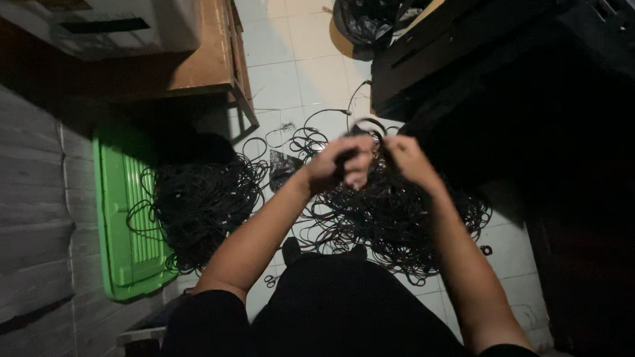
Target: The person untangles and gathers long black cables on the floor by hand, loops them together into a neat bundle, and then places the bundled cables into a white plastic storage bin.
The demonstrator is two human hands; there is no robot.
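Both my left hand and right hand have fingers pinched on a thin black cable. It looks light and floppy to me and probably snags easily, so I'd grip the loop itself.

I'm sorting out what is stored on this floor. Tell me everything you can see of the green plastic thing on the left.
The green lid is a flat rectangular piece of bright green plastic with moulded ribs and a raised rim. It looks like a bin lid or tray, lying on the pale tiled floor beside a grey slatted wall. A heap of thin black cables spills over its right edge and touches it. Its upper end is in shadow. Neither hand touches it.
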